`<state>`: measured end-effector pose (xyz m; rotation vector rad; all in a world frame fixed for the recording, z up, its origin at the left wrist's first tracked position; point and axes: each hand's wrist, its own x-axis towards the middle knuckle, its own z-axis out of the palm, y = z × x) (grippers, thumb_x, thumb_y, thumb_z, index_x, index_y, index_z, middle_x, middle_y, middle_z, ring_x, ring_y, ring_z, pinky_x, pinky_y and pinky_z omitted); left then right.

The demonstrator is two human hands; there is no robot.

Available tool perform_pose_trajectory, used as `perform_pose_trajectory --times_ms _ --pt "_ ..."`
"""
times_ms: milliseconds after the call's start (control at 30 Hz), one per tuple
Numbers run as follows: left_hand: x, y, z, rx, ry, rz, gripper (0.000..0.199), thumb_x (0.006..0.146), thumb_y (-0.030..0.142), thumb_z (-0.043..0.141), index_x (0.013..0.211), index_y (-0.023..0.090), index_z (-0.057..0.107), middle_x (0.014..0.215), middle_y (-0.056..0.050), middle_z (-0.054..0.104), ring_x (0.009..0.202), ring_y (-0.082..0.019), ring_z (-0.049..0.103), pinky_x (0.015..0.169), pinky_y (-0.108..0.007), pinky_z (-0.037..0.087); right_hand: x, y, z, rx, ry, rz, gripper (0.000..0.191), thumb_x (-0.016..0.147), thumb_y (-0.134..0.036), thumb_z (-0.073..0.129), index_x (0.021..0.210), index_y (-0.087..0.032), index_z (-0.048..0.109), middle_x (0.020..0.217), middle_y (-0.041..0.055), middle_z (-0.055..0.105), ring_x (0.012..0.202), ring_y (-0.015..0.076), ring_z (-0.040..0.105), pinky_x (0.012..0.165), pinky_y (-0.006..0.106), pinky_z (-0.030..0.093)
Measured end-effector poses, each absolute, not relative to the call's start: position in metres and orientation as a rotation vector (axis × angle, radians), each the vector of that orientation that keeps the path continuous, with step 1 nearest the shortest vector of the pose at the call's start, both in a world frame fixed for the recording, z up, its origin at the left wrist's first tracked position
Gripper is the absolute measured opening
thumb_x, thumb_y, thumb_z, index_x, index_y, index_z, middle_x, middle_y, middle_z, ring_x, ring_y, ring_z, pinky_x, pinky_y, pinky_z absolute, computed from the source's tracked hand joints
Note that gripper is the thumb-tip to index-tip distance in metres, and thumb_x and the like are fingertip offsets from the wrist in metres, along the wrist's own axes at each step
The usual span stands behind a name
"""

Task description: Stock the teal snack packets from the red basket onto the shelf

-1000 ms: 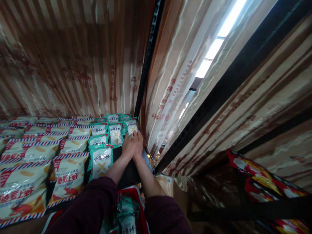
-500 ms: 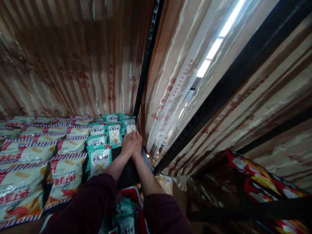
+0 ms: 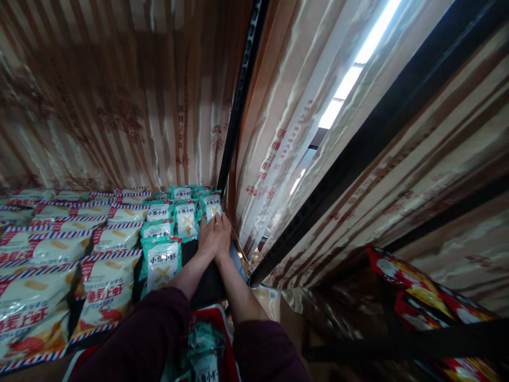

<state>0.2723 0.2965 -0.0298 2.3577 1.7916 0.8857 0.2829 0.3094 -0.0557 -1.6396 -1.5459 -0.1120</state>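
Note:
A teal-and-white snack bag (image 3: 211, 203) stands at the back right corner of the black shelf (image 3: 209, 281). My left hand (image 3: 208, 237) and my right hand (image 3: 222, 233) are side by side at its lower front, fingers pointing away and touching it. The fingers of both hands lie fairly straight on the bag, not wrapped round it. Just left of my hands are more teal bags, one (image 3: 186, 218) beside my left fingers and a larger one (image 3: 162, 262) nearer the front edge.
Rows of white bags with striped edges (image 3: 107, 286) fill the shelf's left side. Below the front edge, a red basket (image 3: 229, 339) holds teal bags. Black posts (image 3: 318, 212) and printed sheeting (image 3: 270, 132) stand at the right; red packets (image 3: 421, 281) hang lower right.
The view has shifted very slightly. Both hands remain at the same teal bag, with no clear movement of the bags.

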Motion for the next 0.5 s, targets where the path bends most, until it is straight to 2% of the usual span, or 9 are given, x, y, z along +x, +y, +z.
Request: perform_pose_trajectory --times_ms 200,333,500 --pt "0.271 0.290 -0.025 2.360 1.787 0.881 0.060 0.077 -0.011 0.026 0.132 0.006 0.044 0.136 -0.020 0.046 0.132 -0.025 0.035 0.108 -0.054 0.024 0.283 0.301 -0.056 -1.663 -1.536 -0.156 0.041 0.083 -0.014 0.044 0.123 -0.012 0.055 0.133 0.0150 0.049 0.129 0.0235 0.039 0.106 0.041 0.033" --pt "0.268 0.278 -0.026 2.258 1.729 0.959 0.062 0.078 -0.009 0.024 0.133 0.011 0.043 0.135 -0.016 0.049 0.132 -0.024 0.037 0.108 -0.053 0.026 0.281 0.291 -0.060 -1.679 -1.503 -0.126 0.041 0.084 -0.015 0.045 0.123 -0.011 0.055 0.135 0.0163 0.048 0.128 0.0236 0.040 0.105 0.041 0.036" --pt "0.263 0.255 -0.027 2.067 1.717 1.021 0.056 0.083 -0.001 0.022 0.133 0.013 0.044 0.131 -0.016 0.053 0.131 -0.025 0.038 0.108 -0.052 0.026 0.275 0.267 -0.056 -1.672 -1.527 -0.101 0.040 0.084 -0.013 0.044 0.122 -0.014 0.056 0.133 0.0149 0.049 0.127 0.0232 0.041 0.103 0.041 0.038"
